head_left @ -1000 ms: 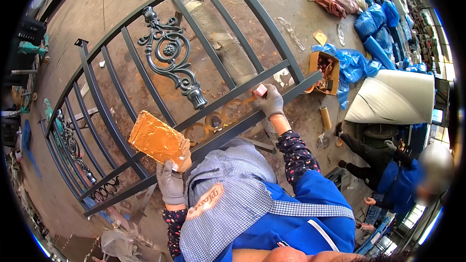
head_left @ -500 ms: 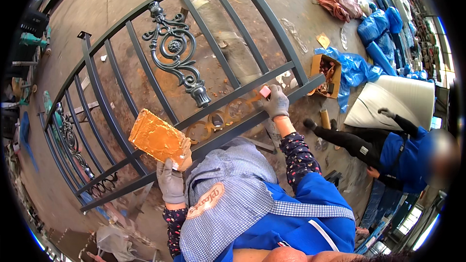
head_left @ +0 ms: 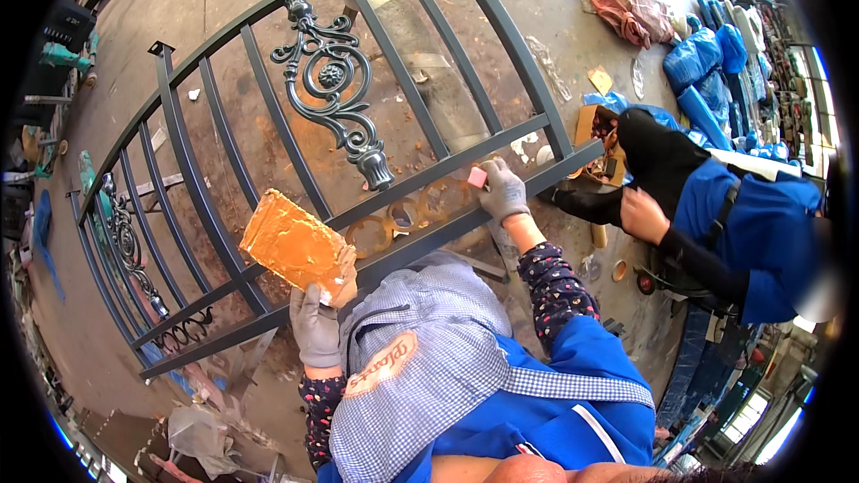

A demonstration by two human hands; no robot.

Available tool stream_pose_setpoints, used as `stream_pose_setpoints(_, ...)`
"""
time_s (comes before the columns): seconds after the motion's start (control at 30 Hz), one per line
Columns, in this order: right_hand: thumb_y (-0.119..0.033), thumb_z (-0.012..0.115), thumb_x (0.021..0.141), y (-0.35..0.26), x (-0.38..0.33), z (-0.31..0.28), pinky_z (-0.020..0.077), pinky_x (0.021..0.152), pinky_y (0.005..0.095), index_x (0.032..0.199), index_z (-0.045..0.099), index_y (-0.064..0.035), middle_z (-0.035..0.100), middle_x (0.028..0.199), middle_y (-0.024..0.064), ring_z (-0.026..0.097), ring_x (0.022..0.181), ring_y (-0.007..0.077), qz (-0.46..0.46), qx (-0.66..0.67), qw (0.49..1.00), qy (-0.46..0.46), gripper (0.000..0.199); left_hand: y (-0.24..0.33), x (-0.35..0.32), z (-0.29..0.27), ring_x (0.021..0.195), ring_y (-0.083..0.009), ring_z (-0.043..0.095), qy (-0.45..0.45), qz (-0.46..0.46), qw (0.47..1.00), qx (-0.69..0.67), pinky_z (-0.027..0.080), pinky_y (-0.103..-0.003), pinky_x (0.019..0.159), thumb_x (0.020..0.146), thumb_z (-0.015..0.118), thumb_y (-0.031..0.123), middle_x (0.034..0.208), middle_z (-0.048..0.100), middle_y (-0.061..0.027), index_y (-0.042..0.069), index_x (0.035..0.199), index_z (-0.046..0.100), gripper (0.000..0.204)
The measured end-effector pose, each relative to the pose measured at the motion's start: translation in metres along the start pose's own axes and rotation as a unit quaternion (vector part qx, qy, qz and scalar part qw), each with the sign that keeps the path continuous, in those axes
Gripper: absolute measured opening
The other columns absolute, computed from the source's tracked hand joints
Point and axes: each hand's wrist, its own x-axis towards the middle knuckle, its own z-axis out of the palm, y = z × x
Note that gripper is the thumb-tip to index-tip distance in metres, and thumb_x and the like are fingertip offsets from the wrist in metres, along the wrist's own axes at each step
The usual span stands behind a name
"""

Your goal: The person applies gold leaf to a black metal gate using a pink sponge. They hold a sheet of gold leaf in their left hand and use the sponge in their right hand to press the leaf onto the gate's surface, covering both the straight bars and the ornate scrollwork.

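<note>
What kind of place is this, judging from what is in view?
Probably a metalwork or painting workshop: a dark iron gate with scrollwork lies flat over a stained concrete floor, and blue plastic-wrapped bundles lie to the right.

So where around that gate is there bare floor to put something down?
Bare concrete floor lies beyond the gate's arched top bar, and wide gaps show between the upright bars beside the scroll ornament. It is crowded on the right with blue bags and a cardboard box, and at lower left with scraps.
</note>
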Motion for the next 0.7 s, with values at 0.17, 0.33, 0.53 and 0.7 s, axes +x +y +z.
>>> stream_pose_setpoints(0.17, -0.016, 0.077, 0.071, 0.012, -0.002, -0.009, 0.0531, 0.077, 0.0448, 0.106, 0.059, -0.0119, 0.063, 0.106, 0.0113, 0.065, 0.094, 0.036, 0.022, -0.017, 0.999, -0.029, 0.039, -0.004, 0.0, -0.007, 0.112, -0.0218, 0.062, -0.007, 0.004, 1.0, -0.01, 0.053, -0.038, 0.094, 0.098, 0.061, 0.017, 0.124, 0.062, -0.0098, 0.003, 0.127, 0.054, 0.033)
stream_pose_setpoints(0.33, -0.009, 0.072, 0.074, -0.003, -0.005, -0.01, 0.0526, 0.08, 0.0443, 0.104, 0.063, -0.0138, 0.063, 0.103, 0.0097, 0.065, 0.094, 0.0343, -0.103, 0.06, 0.99, -0.079, 0.032, -0.005, -0.001, -0.005, 0.113, -0.0242, 0.063, -0.002, -0.004, 1.0, -0.024, 0.054, -0.04, 0.094, 0.098, 0.059, 0.015, 0.126, 0.061, -0.011, 0.002, 0.129, 0.053, 0.034)
stream_pose_setpoints(0.53, -0.006, 0.067, 0.074, -0.004, -0.001, -0.004, 0.0505, 0.083, 0.0397, 0.102, 0.064, -0.0138, 0.062, 0.105, 0.0044, 0.063, 0.099, 0.0268, -0.259, -0.008, 0.951, -0.166, 0.029, -0.005, -0.005, 0.007, 0.113, -0.0257, 0.063, 0.004, 0.002, 0.999, -0.035, 0.055, -0.041, 0.093, 0.099, 0.058, 0.015, 0.128, 0.061, -0.0124, 0.001, 0.131, 0.052, 0.036)
stream_pose_setpoints(0.7, -0.007, 0.065, 0.074, 0.017, 0.013, -0.024, 0.0492, 0.085, 0.04, 0.1, 0.065, -0.016, 0.061, 0.107, 0.0025, 0.061, 0.102, 0.0258, -0.295, -0.144, 0.929, -0.171, 0.028, -0.012, -0.006, -0.007, 0.113, -0.0249, 0.064, 0.015, 0.006, 1.0, -0.026, 0.055, -0.039, 0.094, 0.099, 0.059, 0.017, 0.128, 0.061, -0.0119, 0.002, 0.132, 0.052, 0.037)
